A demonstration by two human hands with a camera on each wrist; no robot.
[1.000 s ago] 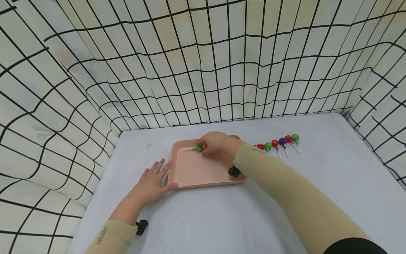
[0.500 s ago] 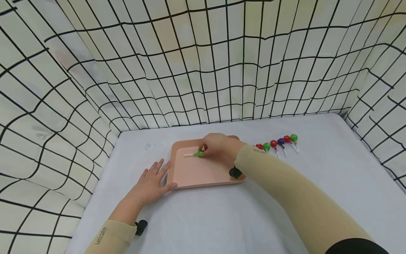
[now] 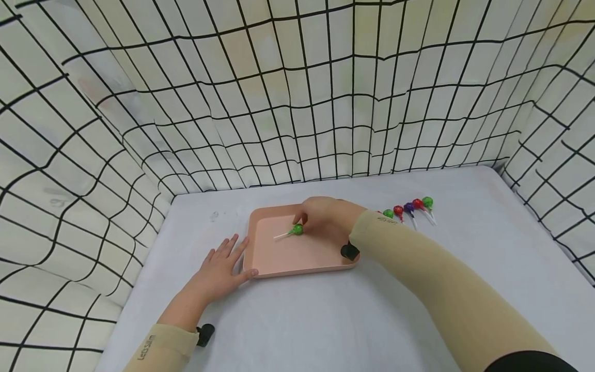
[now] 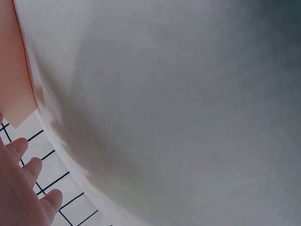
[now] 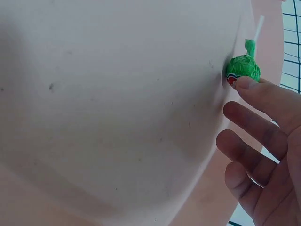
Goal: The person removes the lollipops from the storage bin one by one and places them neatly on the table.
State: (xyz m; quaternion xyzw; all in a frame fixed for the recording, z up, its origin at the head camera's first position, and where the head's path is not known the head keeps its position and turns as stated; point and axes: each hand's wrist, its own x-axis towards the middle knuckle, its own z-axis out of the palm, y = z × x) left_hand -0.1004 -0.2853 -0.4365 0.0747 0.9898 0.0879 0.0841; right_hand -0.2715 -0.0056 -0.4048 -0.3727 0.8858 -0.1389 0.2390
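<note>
A green-wrapped lollipop [image 3: 297, 229] lies low over the pink tray [image 3: 279, 258], its white stick pointing left. My right hand [image 3: 323, 214] pinches the candy end between thumb and forefinger. In the right wrist view the wrapped ball of the lollipop [image 5: 243, 68] sits at my thumb tip, with the other fingers loosely bent below. My left hand [image 3: 220, 274] rests spread beside the tray, forefinger and thumb at its left edge. The left wrist view catches only some fingertips [image 4: 34, 169] and a side of the tray [image 4: 16, 66].
Right of the tray several lollipops lie in a slanting row, among them a purple one [image 3: 409, 207] and a green one [image 3: 427, 202]; my right sleeve [image 3: 418, 274] partly covers the row. White cloth [image 3: 297, 320] covers the table. Black-lined white walls [image 3: 321, 103] enclose it.
My right hand has brought the green lollipop from near the tray's back edge toward the middle, and its stick now tilts down to the left. The left hand keeps its place.
</note>
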